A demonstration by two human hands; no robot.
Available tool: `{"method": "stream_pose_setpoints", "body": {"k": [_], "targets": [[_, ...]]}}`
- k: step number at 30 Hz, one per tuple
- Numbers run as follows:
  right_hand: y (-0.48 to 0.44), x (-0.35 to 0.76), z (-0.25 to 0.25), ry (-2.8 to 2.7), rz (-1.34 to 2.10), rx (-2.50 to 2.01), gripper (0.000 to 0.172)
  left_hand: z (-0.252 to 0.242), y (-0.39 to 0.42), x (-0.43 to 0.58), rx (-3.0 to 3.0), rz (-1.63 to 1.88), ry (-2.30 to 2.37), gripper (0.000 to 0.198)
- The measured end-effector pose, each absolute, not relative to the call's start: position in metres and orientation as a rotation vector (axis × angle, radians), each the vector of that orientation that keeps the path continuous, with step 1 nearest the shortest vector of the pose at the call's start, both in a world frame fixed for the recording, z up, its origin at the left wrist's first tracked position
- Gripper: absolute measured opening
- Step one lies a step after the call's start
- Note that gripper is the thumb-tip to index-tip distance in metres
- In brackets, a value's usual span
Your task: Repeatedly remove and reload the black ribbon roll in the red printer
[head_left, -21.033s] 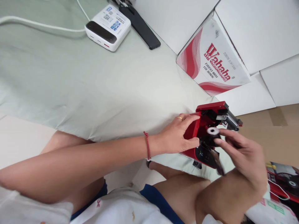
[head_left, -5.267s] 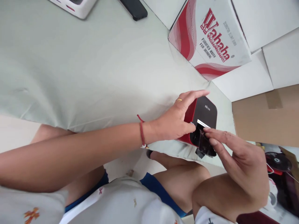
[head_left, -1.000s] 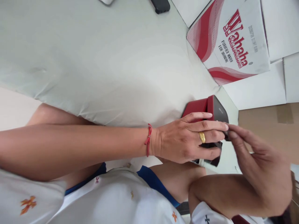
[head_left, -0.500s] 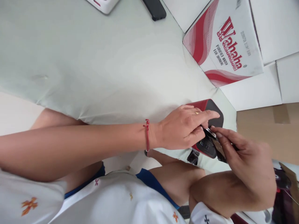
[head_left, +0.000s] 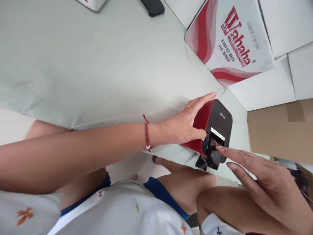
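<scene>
A boxy red device with a black end face (head_left: 222,116) lies on the covered table. My left hand (head_left: 182,127) is around its red body, the forefinger stretched along the far side and the thumb at the edge of the black opening. A dark glossy flap (head_left: 214,158) hangs at the near part of that face. Just above it sits a white label strip (head_left: 217,134). My right hand (head_left: 264,173) has its fingers out and the thumb apart, the forefinger tip touching the flap area. Nothing shows between thumb and forefinger. The inside of the opening is mostly dark.
A white and red Wahaha water carton (head_left: 232,42) stands at the back right among white boxes. Beside them is a brown cardboard box (head_left: 276,137). A black phone-like object (head_left: 154,8) and the corner of a white object (head_left: 94,4) lie at the far edge.
My right hand has let go of its pinch near the flap and its fingers have straightened. My left hand has drawn back from the black face and spread around the red body.
</scene>
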State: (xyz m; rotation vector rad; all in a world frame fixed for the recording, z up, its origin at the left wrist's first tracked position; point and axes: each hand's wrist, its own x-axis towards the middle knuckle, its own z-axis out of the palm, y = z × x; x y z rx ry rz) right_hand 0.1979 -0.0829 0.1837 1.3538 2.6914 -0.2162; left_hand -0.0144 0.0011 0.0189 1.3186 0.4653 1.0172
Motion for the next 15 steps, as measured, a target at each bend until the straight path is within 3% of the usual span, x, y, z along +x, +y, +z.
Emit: {"method": "stream_pose_setpoints", "body": {"k": [5, 11, 15], "targets": [[-0.080, 0.198, 0.175, 2.642, -0.300, 1.555, 0.027, 0.014, 0.003, -0.017, 1.306, 0.948, 0.443, 0.098], [-0.037, 0.199, 0.130, 2.372, -0.292, 2.281, 0.030, 0.012, 0.003, -0.015, 1.320, 0.991, 0.484, 0.083], [-0.012, 0.198, 0.114, 2.187, -0.374, 2.098, 0.040, 0.015, 0.000, -0.016, 1.353, 1.002, 0.541, 0.066]]}}
